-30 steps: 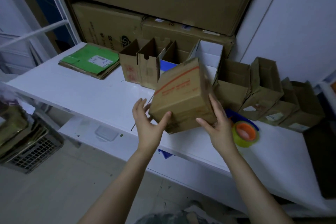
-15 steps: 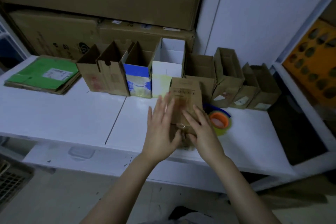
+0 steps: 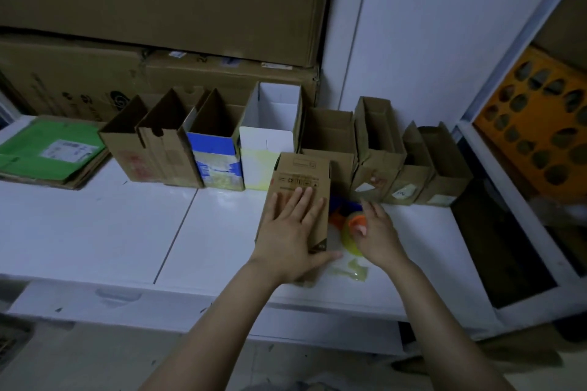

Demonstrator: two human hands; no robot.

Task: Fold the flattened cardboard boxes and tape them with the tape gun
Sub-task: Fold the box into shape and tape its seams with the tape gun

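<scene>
Box lies on table, just in front of white carton, slightly to its right. L hand: fingers straight and spread, pressing flat on box top; grips nothing. R hand at tape gun, further right of white carton; fingers bent over it, but grip unconfirmed – blurred, cannot tell. Risks (est.): flat palm only pins box, so it may skid or rotate once tape is pulled; flaps may spring open w/o firmer hold; crooked seam would result.
</scene>
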